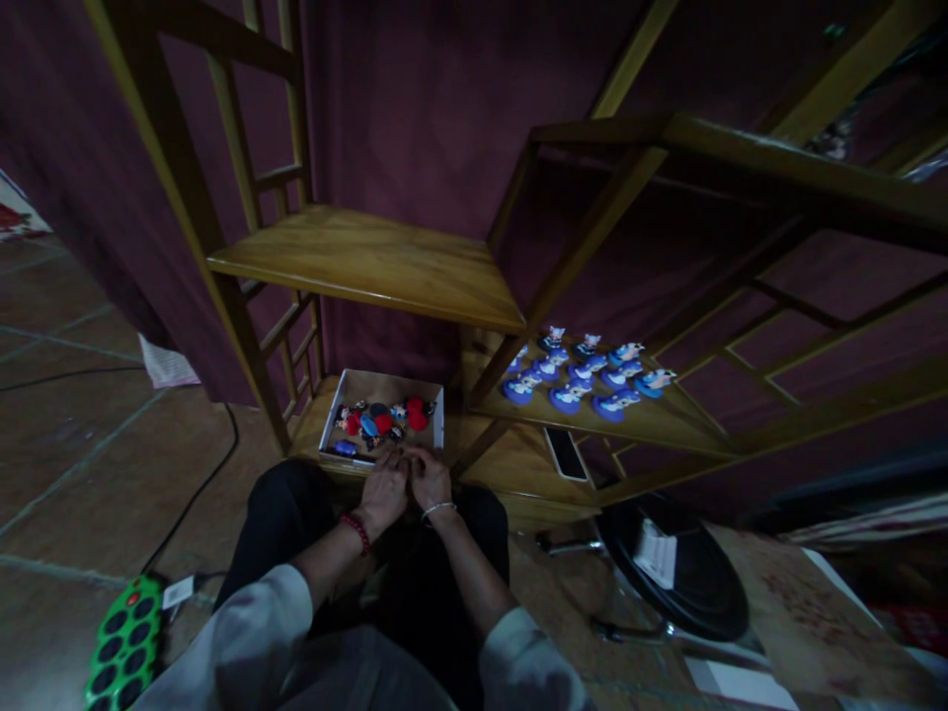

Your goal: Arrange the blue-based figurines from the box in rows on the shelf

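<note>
My left hand (386,486) and my right hand (430,476) meet at the near edge of a shallow white cardboard box (438,420). Their fingers are curled together at the tips; whatever lies between them is too small or hidden to make out. Inside the box lie several small figurines in red, blue and black, among them a red figurine (417,414) and a purple-blue piece (345,447). To the right, several small figurines on purple and blue bases, such as this purple figurine (569,395), stand in rows on a wooden shelf (667,434).
A phone (566,454) lies on the lower board right of my hands. Above the box juts a wooden shelf board (370,259). A round black stool (673,568) with papers stands at right. At lower left is a green power strip (124,647) with a black cable.
</note>
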A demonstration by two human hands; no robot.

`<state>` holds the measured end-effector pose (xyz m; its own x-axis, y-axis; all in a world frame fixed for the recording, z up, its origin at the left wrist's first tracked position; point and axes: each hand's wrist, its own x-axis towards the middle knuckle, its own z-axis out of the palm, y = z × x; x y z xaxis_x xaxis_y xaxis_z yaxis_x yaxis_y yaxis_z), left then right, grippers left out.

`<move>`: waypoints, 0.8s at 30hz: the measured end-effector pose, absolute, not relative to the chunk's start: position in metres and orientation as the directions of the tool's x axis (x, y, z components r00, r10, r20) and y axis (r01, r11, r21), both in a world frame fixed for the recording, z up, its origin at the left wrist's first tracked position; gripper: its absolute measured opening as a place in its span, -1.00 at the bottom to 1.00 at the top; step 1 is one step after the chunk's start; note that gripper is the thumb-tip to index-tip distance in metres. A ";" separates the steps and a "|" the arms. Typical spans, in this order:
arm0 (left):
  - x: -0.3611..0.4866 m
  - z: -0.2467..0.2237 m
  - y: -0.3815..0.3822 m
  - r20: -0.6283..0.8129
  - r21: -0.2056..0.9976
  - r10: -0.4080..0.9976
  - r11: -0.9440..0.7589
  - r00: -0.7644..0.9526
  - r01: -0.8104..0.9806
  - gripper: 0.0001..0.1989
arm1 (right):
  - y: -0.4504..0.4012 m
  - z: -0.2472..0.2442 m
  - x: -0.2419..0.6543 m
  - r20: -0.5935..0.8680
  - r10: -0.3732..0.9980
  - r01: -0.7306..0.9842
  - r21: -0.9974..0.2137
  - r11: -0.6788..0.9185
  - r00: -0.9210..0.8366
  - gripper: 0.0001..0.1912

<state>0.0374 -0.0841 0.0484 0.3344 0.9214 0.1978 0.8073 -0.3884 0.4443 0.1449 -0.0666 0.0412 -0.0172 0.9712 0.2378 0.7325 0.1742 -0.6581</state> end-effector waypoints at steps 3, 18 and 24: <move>0.026 0.041 -0.078 0.212 0.418 0.938 -0.342 0.276 0.841 -0.56 | -0.054 0.037 0.139 0.222 0.974 0.762 -0.624 0.172 -0.039 -0.69; -0.011 0.018 -0.070 0.163 0.370 0.968 -0.239 0.191 0.898 -0.73 | -0.009 0.004 0.133 0.098 0.995 0.771 -0.631 0.089 -0.035 -0.67; -0.013 0.018 -0.069 0.138 0.363 0.971 -0.233 0.196 0.902 -0.74 | -0.007 0.002 0.116 0.062 0.996 0.736 -0.672 0.088 -0.062 -0.69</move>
<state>-0.0127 -0.0689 0.0184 0.1957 0.9709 0.1382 0.9023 -0.2334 0.3625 0.1158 -0.0073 0.0018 -0.0624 0.9961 0.0620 0.7357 0.0879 -0.6716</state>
